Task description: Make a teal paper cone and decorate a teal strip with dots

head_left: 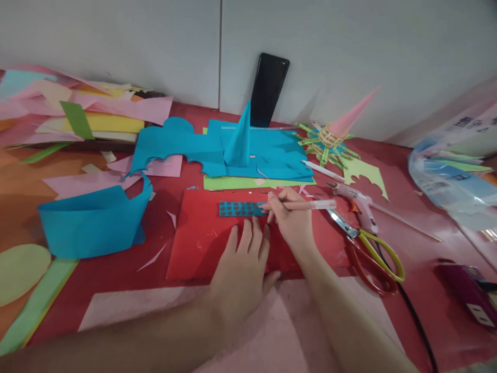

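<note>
A small blue paper strip with rows of dark drawn marks lies on a red sheet. My left hand rests flat on the sheet, fingers spread, with its fingertips at the strip's lower edge. Between the fingers of my right hand is a pen, held nearly level. Its tip is at the strip's right part, and my fingers hide that end of the strip. Scissors with red and yellow handles lie just right of my right hand.
Behind the sheet are blue paper cutouts, a blue cone and a leaning phone. A blue paper band stands left. To the right lie a glue gun, a pink-coned paper piece, a plastic bag and a power strip.
</note>
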Demonstrator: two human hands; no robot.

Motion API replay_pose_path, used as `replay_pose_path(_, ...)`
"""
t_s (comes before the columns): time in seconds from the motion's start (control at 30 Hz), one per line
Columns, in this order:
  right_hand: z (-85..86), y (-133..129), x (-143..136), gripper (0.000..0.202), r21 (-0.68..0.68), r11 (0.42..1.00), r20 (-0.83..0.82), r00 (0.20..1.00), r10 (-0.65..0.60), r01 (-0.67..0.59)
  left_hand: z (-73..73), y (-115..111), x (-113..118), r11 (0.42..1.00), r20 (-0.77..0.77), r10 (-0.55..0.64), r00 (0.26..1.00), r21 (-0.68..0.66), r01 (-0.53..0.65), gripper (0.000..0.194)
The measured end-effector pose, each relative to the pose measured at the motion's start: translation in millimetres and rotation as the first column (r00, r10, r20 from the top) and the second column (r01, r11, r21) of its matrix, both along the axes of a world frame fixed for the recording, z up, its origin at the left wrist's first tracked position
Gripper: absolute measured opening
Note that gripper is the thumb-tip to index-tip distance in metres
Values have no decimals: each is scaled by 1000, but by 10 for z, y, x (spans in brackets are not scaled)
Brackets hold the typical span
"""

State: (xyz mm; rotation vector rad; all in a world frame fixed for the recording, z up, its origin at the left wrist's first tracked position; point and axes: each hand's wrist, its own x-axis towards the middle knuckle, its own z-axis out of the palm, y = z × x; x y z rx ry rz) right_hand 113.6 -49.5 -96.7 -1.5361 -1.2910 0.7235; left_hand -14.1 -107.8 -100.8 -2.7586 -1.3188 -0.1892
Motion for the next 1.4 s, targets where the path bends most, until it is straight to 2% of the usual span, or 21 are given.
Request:
replay_pose_path(0.5,23,-11,4,27,-32,999,7,1000,21,-21,13,-1,2,1000,1,-8,1000,1,8,59)
replay_pose_path(1.27,25,-3,1,28,-1,999,-34,998,48,-48,-8,-8,2,1000,13,-9,1000,-17,9,60)
replay_pose_path(1.4,8,0,12,27,-12,1000,-9,1000,23,-23,-8,-8,5,1000,7,-7,1000,3,7,60)
